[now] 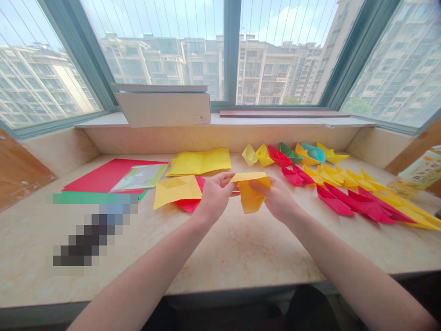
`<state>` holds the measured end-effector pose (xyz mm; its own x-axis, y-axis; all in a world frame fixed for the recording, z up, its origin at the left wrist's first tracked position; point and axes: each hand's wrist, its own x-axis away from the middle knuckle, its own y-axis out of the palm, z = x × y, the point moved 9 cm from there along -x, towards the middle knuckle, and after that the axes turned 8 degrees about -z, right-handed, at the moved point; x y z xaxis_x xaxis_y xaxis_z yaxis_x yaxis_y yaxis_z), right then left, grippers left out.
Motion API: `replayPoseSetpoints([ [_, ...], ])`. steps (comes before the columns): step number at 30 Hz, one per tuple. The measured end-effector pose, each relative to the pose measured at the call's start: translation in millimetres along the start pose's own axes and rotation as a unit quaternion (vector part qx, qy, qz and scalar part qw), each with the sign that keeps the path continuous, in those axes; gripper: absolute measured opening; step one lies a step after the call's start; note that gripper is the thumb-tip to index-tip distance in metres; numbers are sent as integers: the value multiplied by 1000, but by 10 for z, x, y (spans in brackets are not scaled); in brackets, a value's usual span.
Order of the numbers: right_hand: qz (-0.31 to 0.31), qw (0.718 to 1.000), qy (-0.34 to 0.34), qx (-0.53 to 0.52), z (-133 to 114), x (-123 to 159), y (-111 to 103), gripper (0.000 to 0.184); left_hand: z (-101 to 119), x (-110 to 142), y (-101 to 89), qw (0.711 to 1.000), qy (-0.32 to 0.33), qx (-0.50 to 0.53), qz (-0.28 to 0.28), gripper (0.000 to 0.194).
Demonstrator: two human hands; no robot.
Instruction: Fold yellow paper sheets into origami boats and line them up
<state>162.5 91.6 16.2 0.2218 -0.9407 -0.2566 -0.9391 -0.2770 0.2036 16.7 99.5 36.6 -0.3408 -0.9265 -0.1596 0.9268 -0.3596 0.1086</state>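
Observation:
A partly folded sheet of yellow-orange paper (253, 195) is held up above the counter between my two hands. My left hand (217, 193) pinches its upper left corner between thumb and fingers. On the other side my right hand (275, 195) grips the right edge, its thumb lying across the paper. The paper's top is folded over as a flap, and its lower part hangs down. Left of my left hand lie creased yellow paper (175, 191) and red paper (189, 205) partly under it.
Folded paper boats in several colours, such as a red boat (333, 201) and a green boat (291, 153), stand in rows on the right. Yellow sheets (201, 161), red sheets (99, 175) and a plastic packet (139, 177) lie left. A white box (165, 108) sits on the sill.

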Motion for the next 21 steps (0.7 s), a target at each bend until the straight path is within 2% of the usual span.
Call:
replayPoseSetpoints([
  [5,3,1000,-2,4,-32,12,9,33,-29,9,27,999,-20,-17,-23,39],
  [11,21,999,13,-21,-13,17,-6,33,-6,4,101,997,10,-19,-70,46],
  [16,29,999,12,-37,-22,2,-47,37,26,-4,85,998,17,-3,-64,45],
  [21,39,999,-10,10,-135,13,-76,42,32,-19,49,998,23,-4,-54,43],
])
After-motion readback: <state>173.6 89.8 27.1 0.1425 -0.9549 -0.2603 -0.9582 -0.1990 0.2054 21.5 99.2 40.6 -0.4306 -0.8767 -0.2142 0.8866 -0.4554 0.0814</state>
